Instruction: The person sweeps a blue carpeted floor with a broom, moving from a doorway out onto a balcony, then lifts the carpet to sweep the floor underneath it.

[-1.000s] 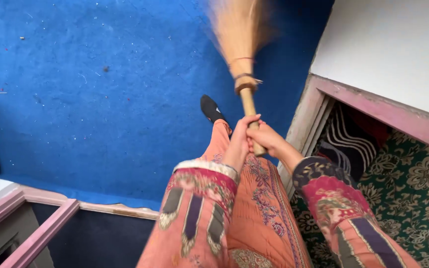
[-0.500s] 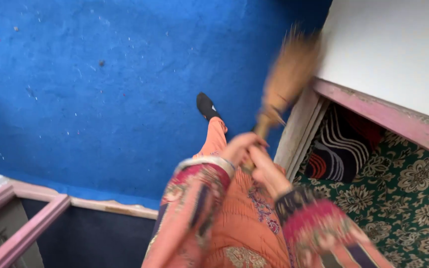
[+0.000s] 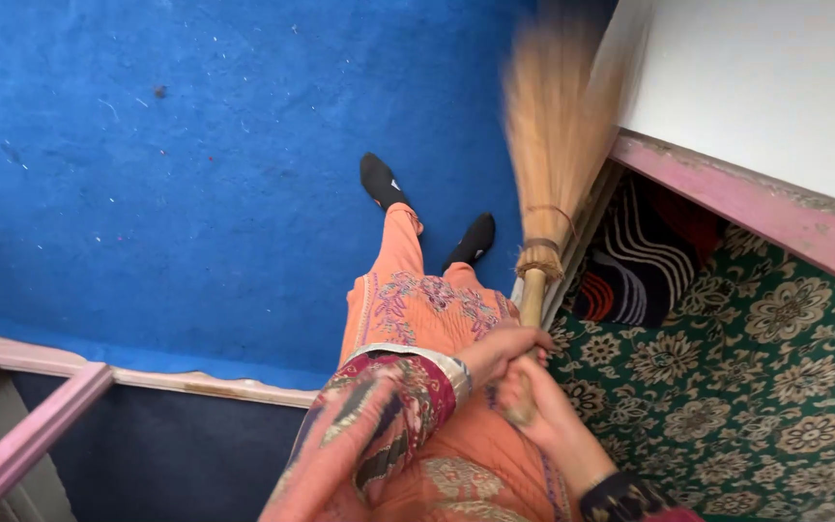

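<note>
A straw broom (image 3: 543,184) is gripped at its wooden handle by both hands: left hand (image 3: 504,350) closed around the upper part, right hand (image 3: 538,411) closed just below it. The blurred bristles are held upright over the blue carpet (image 3: 195,193), beside the pink door frame (image 3: 727,198). A green patterned carpet (image 3: 756,377) lies to the right.

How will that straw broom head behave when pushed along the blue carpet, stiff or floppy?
Probably floppy at the tips: the broom head is long loose straw, fanned out beyond its binding. The wooden handle looks rigid, gripped by left hand and right hand. Likely light. The blue carpet may drag it.
</note>
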